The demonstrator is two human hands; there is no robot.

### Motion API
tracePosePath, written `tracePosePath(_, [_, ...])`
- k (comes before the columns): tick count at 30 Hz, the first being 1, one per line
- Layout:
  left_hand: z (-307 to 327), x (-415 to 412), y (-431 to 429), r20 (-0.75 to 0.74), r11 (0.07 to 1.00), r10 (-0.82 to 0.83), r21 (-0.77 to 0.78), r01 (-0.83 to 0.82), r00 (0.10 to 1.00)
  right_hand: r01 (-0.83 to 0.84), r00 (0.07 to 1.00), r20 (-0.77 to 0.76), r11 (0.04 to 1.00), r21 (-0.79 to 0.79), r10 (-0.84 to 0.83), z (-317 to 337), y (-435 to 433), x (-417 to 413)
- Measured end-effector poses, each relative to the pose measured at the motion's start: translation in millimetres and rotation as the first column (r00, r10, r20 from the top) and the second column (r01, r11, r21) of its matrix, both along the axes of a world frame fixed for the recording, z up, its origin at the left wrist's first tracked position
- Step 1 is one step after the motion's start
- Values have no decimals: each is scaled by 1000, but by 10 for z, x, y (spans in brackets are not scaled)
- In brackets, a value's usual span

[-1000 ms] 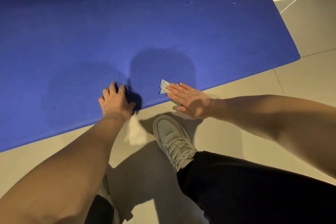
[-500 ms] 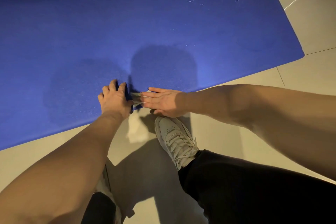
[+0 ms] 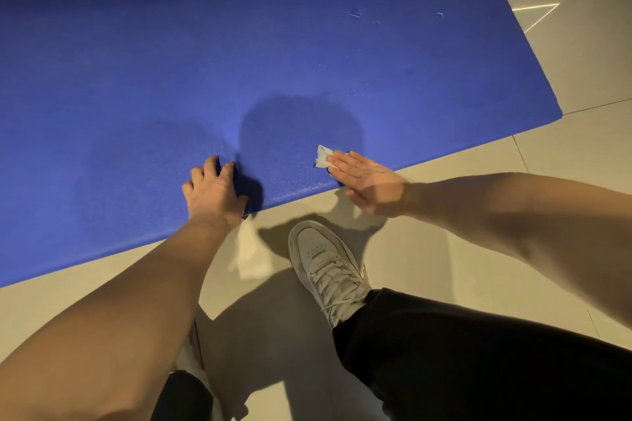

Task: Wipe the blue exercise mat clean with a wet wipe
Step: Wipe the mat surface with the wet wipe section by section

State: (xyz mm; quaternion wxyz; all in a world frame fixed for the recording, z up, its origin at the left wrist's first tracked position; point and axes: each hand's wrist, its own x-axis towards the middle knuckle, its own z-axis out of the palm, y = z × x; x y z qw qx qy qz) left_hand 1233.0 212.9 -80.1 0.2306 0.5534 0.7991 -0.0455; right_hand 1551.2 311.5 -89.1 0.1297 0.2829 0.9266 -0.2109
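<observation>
Right fingers (image 3: 345,161): straight, together, flat on top of the wet wipe (image 3: 322,156), pinning it to the mat. No curl round it, so pressing rather than gripping. A crumpled white corner of the wipe sticks out past the fingertips, centre-right of frame.

Right hand (image 3: 371,183): palm down, straddling the lower edge of the mat, heel over the floor. Forearm runs off to the right edge of frame.

Left fingers (image 3: 212,166): spread, slightly bent, tips planted on the mat. Nothing held.

Left hand (image 3: 213,193): braced on the mat just inside its lower edge, left of centre, well apart from the wipe. Arm comes in from the lower left corner.

Blue exercise mat (image 3: 239,44): lies flat on the tiled floor (image 3: 444,249), fills the upper half of frame, with its lower edge running diagonally. Small pale specks (image 3: 355,14) on it, upper right.

White laced shoe (image 3: 325,260) on the floor below the hands, just off the mat. Black trouser leg (image 3: 478,352) lower right.
</observation>
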Motion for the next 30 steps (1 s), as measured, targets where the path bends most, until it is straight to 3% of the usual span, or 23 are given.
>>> tracePosePath(3, [15,40,18,7,1000,-2,1,2,1000,166,981,-91,984,-70,-172,-1,-113,-319])
tracePosePath(5, [35,72,41,26,1000,2,22,-2,1000,316,917,-204,937,-151,-342,95,-134,-582])
tracePosePath(8, [83,131,87,113,992,27,119,-40,993,574,683,-247,715,-398,-687,231,-106,-920])
tracePosePath(10, [134,187,142,184,982,61,163,-91,981,601,583,-261,624,-499,-769,275,-52,-1085])
tracePosePath(14, [285,290,291,328,957,165,175,-232,930,586,505,-218,517,-624,-835,353,62,-1262])
tracePosePath(21, [402,366,407,641,918,280,38,-395,715,526,493,-122,407,-747,-862,452,62,-1277])
tracePosePath(24, [486,372,458,558,943,271,7,-332,784,558,492,-67,373,-741,-868,514,79,-1237])
tracePosePath(26, [533,397,482,504,953,257,9,-303,825,609,516,-40,399,-685,-856,525,110,-1212])
tracePosePath(28, [561,420,497,503,947,276,4,-321,819,692,544,-31,469,-548,-838,534,158,-1200])
tracePosePath(30, [580,447,517,492,943,283,13,-332,824,748,496,12,421,-513,-868,560,207,-1206])
